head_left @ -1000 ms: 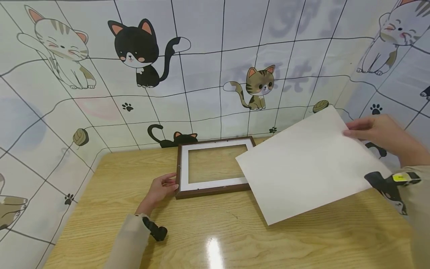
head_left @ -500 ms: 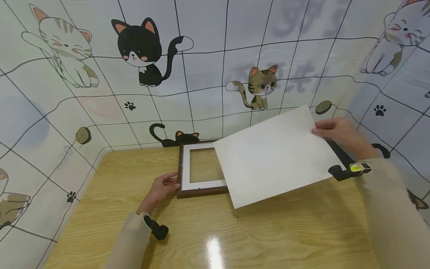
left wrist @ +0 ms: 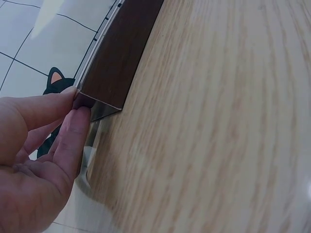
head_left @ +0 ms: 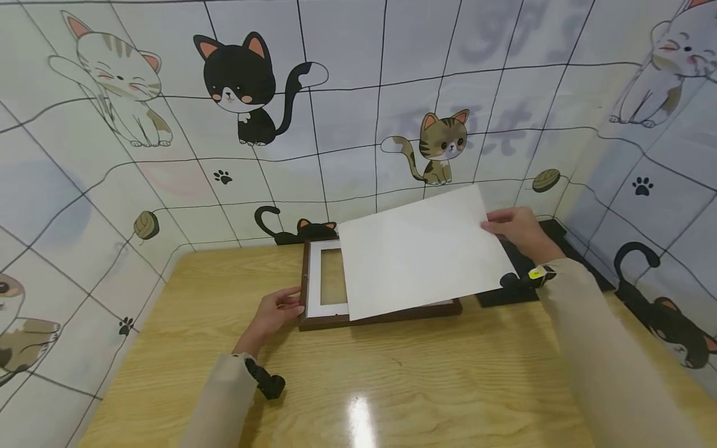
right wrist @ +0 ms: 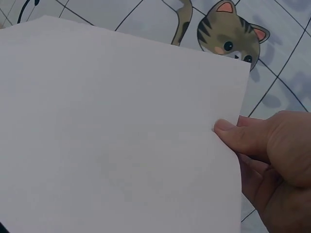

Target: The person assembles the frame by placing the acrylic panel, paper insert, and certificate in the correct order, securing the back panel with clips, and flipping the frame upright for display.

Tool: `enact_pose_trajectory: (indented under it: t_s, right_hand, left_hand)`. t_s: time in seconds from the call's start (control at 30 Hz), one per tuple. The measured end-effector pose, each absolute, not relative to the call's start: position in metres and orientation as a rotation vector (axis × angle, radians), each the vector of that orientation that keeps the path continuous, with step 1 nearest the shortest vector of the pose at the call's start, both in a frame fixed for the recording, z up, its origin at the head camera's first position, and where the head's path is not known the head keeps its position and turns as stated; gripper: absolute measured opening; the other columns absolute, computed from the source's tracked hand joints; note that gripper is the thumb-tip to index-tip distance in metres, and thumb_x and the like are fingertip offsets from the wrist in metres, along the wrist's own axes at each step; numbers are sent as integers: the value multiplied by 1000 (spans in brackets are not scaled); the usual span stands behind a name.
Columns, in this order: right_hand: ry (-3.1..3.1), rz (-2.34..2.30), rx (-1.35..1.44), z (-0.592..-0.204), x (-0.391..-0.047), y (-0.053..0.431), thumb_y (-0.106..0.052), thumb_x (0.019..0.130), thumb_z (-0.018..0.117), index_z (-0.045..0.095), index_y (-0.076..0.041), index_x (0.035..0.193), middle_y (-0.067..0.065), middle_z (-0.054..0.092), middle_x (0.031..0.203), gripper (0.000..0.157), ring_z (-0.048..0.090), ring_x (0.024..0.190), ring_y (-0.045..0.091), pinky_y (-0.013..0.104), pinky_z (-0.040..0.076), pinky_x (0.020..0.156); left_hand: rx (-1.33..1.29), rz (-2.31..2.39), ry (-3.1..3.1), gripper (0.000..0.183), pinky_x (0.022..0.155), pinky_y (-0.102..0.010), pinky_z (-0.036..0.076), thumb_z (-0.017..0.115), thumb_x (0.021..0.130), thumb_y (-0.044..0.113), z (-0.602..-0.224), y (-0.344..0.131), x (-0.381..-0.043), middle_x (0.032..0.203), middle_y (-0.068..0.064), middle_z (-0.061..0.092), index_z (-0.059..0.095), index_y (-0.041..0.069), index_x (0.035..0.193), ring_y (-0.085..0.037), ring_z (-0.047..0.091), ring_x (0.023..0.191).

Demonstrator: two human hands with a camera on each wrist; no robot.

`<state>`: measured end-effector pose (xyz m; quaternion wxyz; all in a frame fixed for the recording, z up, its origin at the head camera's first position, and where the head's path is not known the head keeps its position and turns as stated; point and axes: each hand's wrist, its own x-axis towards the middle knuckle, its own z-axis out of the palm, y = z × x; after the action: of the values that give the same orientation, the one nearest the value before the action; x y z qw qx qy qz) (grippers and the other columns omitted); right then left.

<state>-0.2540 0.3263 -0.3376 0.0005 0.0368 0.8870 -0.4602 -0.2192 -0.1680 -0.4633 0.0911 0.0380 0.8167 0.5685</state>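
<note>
A brown picture frame (head_left: 327, 322) with a white inner border (head_left: 315, 280) lies at the back of the wooden table. My left hand (head_left: 276, 314) is at its left side; in the left wrist view the thumb and fingers of that hand (left wrist: 43, 141) pinch the frame's corner (left wrist: 116, 58). Between thumb and fingers my right hand (head_left: 518, 231) holds a blank white sheet (head_left: 414, 255) by its right edge. The sheet slants over the frame, hiding most of its opening and leaving the left strip visible. Up close, the right thumb presses flat on the sheet (right wrist: 121, 126).
Partly behind the right hand, a flat black panel (head_left: 551, 233) lies on the table's back right. A cat-patterned wall covering (head_left: 347, 112) rises directly behind the frame and along both sides. Bare wood (head_left: 426, 379) stretches across the front of the table (head_left: 313, 386).
My right hand has carried the white sheet leftward and lower, from beside the frame to over most of it. The black panel has come into view. My left hand stays on the frame.
</note>
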Motion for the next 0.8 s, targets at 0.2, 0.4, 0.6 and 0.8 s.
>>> enact_pose_trajectory:
  t_s: [0.2,0.4,0.6,0.8]
  right_hand:
    - [2703,-1536,116,-357,-270,309,-22,91,58,45,11,126,28,46,124,50,48,110,36,44,39,94]
    - [2657,-1609,132,-378,-284,292,-16,91,58,46,12,124,27,46,123,45,50,106,30,40,40,94]
    - [2602,-1654,161,-394,-295,277,-14,91,58,46,12,125,28,46,125,44,49,111,35,41,40,94]
    - [2568,-1618,223,-410,-300,269,-15,91,58,46,9,126,27,46,127,44,51,111,36,41,42,92]
  left_hand:
    - [109,1699,2425,48,83,-35,49,64,83,-2,-467,-168,-222,114,-23,54,49,-1,130,-32,55,104]
    - [108,1706,2423,48,84,-36,48,63,84,-1,-465,-167,-221,114,-22,54,49,0,130,-32,55,105]
    - [82,1703,2443,48,84,-35,48,64,83,-2,-465,-168,-220,113,-19,56,51,2,129,-30,56,104]
    - [90,1720,2434,47,84,-36,48,64,83,-2,-466,-169,-221,112,-19,56,52,2,128,-30,56,103]
